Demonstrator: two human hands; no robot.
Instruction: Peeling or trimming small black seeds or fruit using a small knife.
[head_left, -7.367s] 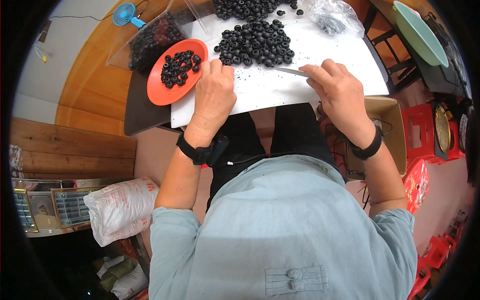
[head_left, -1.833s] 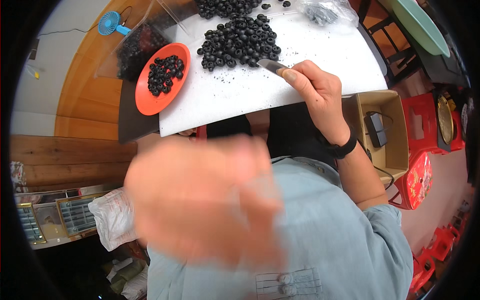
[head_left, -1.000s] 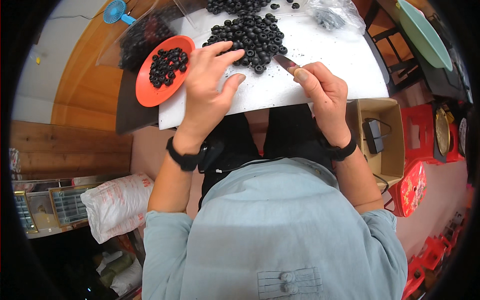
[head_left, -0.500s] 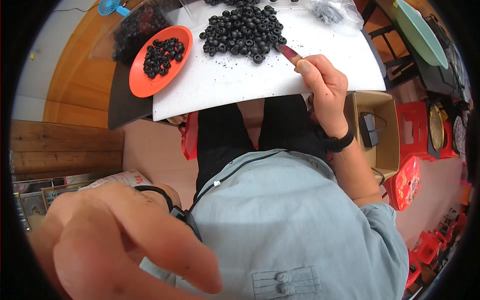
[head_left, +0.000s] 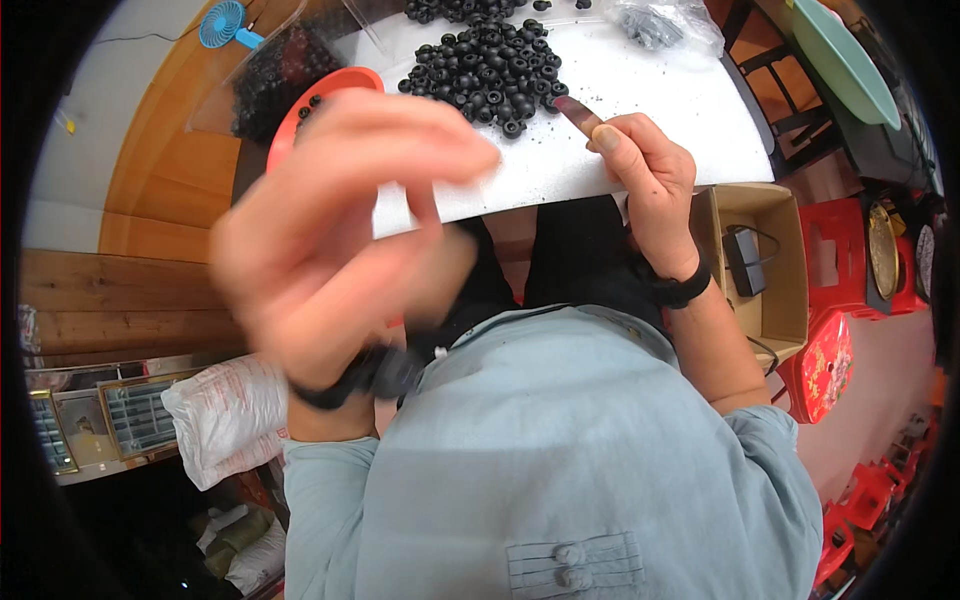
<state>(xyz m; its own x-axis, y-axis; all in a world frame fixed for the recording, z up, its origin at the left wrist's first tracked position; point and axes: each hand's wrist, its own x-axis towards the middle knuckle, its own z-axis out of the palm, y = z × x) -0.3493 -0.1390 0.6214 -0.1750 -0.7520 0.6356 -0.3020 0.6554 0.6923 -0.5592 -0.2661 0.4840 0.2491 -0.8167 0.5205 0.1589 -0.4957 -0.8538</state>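
Note:
My right hand (head_left: 655,190) is closed around a small knife (head_left: 576,113), its blade pointing up and left to the edge of a pile of small black rounded parts with holes (head_left: 485,75). The pile lies on a white work surface (head_left: 680,125). Raised above the near left edge of that surface, my left hand (head_left: 320,235) is smeared by motion. Its thumb and fingers are curved but apart, and nothing shows between them. It hides most of an orange-red dish (head_left: 352,78), where a few black parts show.
A clear bin of black pieces (head_left: 285,75) and a blue fan (head_left: 228,25) are at the far left. A plastic bag (head_left: 665,28) lies far right. Beside my right forearm stands a cardboard box (head_left: 780,310) holding a black device. A green basin (head_left: 845,65) is beyond it.
My left hand has swung up and away from my body, from the lower left to over the table's near edge, covering the dish. My right hand with the knife has hardly moved.

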